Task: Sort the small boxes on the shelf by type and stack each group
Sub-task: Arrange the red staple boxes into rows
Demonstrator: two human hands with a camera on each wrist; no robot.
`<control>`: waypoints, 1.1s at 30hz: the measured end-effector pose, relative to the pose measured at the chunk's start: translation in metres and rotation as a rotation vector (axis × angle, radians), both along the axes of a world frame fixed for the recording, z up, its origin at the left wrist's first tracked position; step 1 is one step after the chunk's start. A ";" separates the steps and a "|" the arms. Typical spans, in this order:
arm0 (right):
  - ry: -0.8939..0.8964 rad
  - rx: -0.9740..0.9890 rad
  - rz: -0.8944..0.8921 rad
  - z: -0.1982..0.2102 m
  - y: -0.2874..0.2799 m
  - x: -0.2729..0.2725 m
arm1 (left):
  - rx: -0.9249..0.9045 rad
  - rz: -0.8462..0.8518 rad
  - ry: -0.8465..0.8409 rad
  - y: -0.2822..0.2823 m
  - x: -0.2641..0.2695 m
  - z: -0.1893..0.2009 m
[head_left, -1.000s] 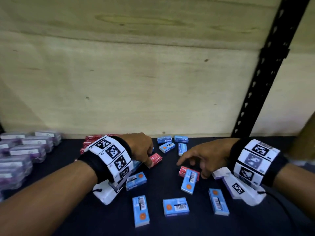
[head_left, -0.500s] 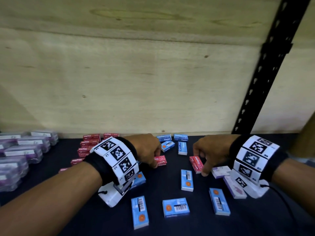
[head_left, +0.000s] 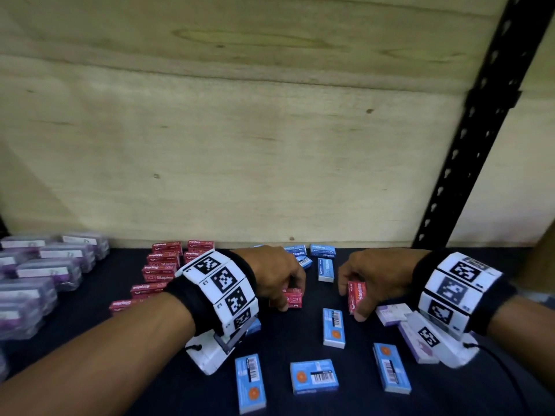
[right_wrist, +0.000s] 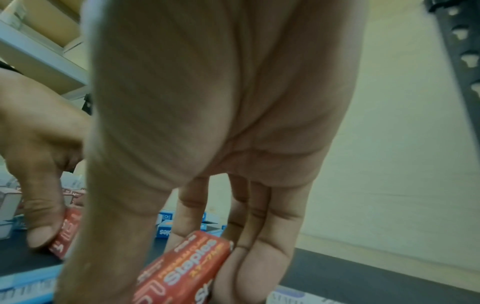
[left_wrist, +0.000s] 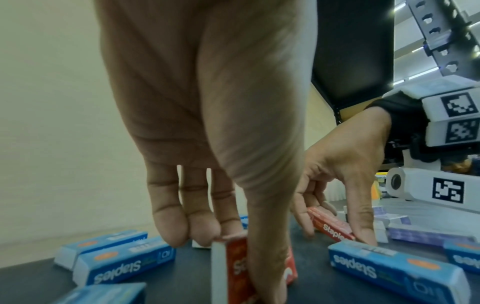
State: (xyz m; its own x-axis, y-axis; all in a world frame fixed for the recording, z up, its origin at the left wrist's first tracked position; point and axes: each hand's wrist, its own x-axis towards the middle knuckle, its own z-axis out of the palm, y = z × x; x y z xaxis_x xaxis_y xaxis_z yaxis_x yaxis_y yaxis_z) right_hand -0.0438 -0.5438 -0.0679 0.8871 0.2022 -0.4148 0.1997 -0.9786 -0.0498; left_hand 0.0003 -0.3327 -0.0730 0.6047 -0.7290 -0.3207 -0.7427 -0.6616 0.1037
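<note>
On the dark shelf [head_left: 300, 340] my left hand [head_left: 280, 282] pinches a red staples box [head_left: 292, 298] that stands on its edge, thumb in front and fingers behind, as the left wrist view shows [left_wrist: 239, 267]. My right hand [head_left: 365, 283] holds a second red staples box [head_left: 356, 292] between thumb and fingers, tilted up off the shelf [right_wrist: 182, 267]. Several red boxes [head_left: 159, 271] lie in rows at the back left. Blue staples boxes [head_left: 313, 376] are scattered in front and behind the hands.
Clear purple-lidded cases [head_left: 48, 271] are stacked at the far left. Pale purple boxes [head_left: 393, 313] lie under my right wrist. A wooden back wall [head_left: 270, 145] closes the shelf, and a black perforated upright [head_left: 480, 130] stands at the right.
My right hand closed on the red box beside the blue one and tipped it up. My left hand kept its grip on its red box, shifting slightly right.
</note>
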 end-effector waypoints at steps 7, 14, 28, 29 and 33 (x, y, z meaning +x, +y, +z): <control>-0.021 0.110 -0.040 0.015 0.005 -0.002 | -0.165 0.112 -0.015 0.031 0.000 0.023; -0.101 0.319 0.074 0.026 0.068 0.002 | -0.271 0.252 -0.004 0.111 -0.016 0.055; -0.126 0.205 0.412 0.015 0.200 0.000 | -0.170 0.472 0.016 0.217 -0.053 0.024; -0.136 0.192 0.406 0.013 0.205 -0.001 | -0.167 0.479 0.027 0.218 -0.054 0.020; -0.167 0.152 0.365 0.005 0.216 -0.004 | -0.139 0.505 0.031 0.219 -0.055 0.005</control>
State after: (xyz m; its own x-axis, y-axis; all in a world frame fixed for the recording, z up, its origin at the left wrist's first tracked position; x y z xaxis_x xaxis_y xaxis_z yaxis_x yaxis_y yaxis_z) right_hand -0.0480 -0.3275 -0.0631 0.7983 0.5634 -0.2127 0.5495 -0.8260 -0.1256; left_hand -0.0546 -0.1136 -0.0677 0.8836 -0.3861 -0.2647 -0.3299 -0.9148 0.2331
